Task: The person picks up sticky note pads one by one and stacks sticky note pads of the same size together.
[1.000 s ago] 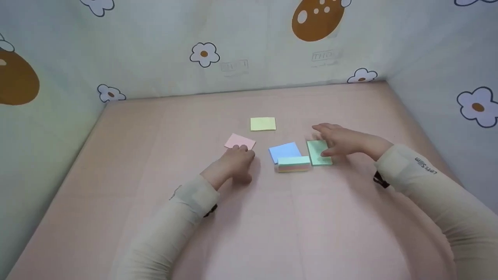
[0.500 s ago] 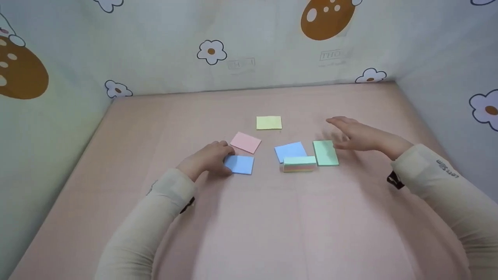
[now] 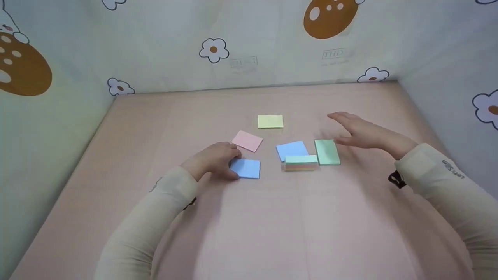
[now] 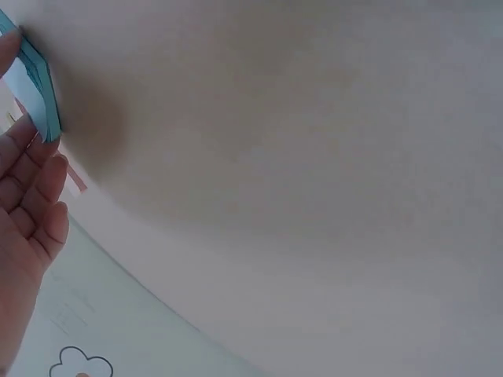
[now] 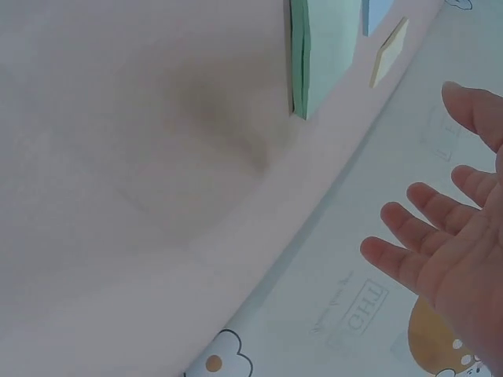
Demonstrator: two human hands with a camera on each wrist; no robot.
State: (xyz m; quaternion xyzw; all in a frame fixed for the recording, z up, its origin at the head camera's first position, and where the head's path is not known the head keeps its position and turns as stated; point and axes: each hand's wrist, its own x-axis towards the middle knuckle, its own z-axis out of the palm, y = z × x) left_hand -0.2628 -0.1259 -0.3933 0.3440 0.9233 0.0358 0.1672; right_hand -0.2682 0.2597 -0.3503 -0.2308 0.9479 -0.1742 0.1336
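A flat, rectangular blue paper pad [image 3: 249, 168] is being pinched at one end by the person's left hand [image 3: 214, 158], inward of the left edge of the matte pink table [image 3: 249, 233]. Behind it, a thin pink paper rectangle [image 3: 248, 141] is lying askew; nearer the table's right edge, the right hand [image 3: 367, 132] is hovering with fingers [image 5: 436, 208] extended beside a layered, rectangular green paper pad [image 3: 327, 152].

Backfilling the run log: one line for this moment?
left hand: pinches left blue pad | right hand: empty, near green pad | pink pad: on table
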